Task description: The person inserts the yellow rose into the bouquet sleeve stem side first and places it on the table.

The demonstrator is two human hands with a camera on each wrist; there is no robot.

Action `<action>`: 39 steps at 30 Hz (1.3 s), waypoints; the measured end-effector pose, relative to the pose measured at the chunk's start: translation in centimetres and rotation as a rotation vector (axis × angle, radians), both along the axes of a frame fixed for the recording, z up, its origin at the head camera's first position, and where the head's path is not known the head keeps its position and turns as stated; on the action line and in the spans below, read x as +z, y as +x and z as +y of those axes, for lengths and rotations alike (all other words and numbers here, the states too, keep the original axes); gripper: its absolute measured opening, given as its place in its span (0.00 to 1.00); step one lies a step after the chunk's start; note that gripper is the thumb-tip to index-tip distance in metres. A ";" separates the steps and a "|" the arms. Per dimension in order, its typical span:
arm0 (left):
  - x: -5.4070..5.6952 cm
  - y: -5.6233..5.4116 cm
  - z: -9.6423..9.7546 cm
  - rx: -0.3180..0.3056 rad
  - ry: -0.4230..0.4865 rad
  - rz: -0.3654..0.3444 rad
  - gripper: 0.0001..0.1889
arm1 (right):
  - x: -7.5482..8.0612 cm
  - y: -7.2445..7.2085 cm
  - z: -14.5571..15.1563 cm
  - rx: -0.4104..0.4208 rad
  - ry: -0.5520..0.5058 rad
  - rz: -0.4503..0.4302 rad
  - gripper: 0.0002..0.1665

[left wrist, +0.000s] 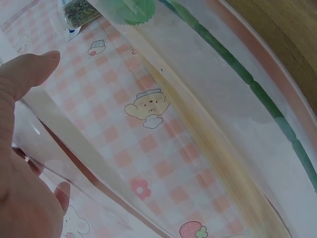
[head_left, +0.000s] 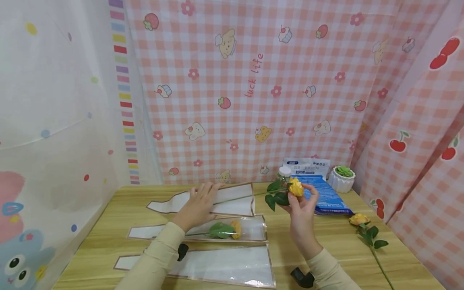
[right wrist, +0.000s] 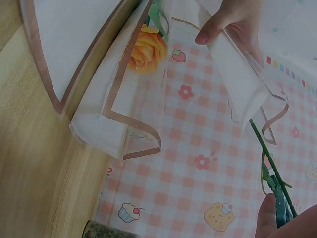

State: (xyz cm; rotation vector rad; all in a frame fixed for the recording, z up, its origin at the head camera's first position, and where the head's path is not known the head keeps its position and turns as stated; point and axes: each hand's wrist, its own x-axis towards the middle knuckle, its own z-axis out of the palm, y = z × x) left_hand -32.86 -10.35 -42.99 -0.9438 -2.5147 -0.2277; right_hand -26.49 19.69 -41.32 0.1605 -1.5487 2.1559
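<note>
My left hand lies across the farthest clear flower sleeve, a tapered one with a brown border, and grips it between thumb and fingers. The sleeve's wide mouth faces right and bulges in the right wrist view. My right hand pinches a yellow rose just below its bloom. Its green stem runs leftward into that mouth, and its leaves stay outside. A second yellow rose lies inside the middle sleeve. The nearest sleeve lies flat, partly behind my left forearm.
Another yellow rose lies loose on the right side of the wooden table. Behind my right hand are a blue-and-white packet, a white-capped jar and a potted succulent. Patterned curtains border the back and sides.
</note>
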 end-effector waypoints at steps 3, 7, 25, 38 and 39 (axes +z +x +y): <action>-0.1 0.0 0.0 0.007 -0.004 0.006 0.53 | 0.0 0.1 -0.1 0.003 0.021 0.004 0.23; -0.3 -0.2 -0.1 0.037 -0.007 0.007 0.52 | 0.2 0.3 -0.4 0.025 0.031 0.000 0.23; -0.6 -0.2 -0.2 0.088 -0.048 0.085 0.53 | 0.3 0.8 -2.0 0.094 0.122 0.015 0.28; -0.6 -0.1 0.0 0.088 -0.046 0.023 0.55 | 0.4 1.1 -2.7 0.158 0.132 -0.018 0.30; -0.6 -0.1 0.0 0.086 -0.044 0.023 0.55 | 0.5 1.1 -2.7 0.161 0.133 -0.022 0.30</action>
